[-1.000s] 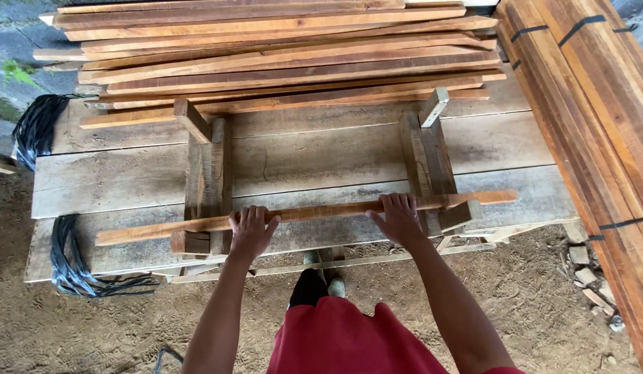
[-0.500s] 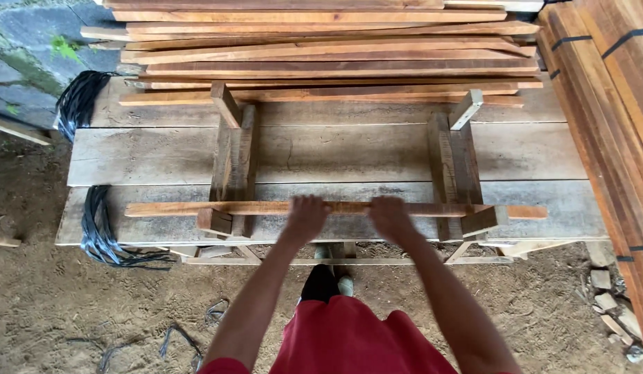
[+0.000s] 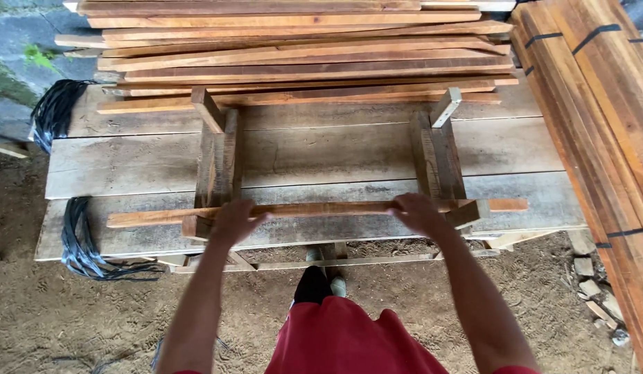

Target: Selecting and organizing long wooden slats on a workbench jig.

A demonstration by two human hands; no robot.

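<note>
wooden slat [image 3: 321, 208] laid left-right across two cross blocks on the counter [image 3: 127, 166] | left hand [image 3: 231, 221] and right hand [image 3: 417, 213] clamped on it, evenly spaced

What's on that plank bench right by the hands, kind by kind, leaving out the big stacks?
Hands: 2, left hand and right hand
Long slat under both hands: 1
Upright wooden supports: 2, left support and right support
Black strap bundles: 2, upper bundle and lower bundle
Total: 7
</note>
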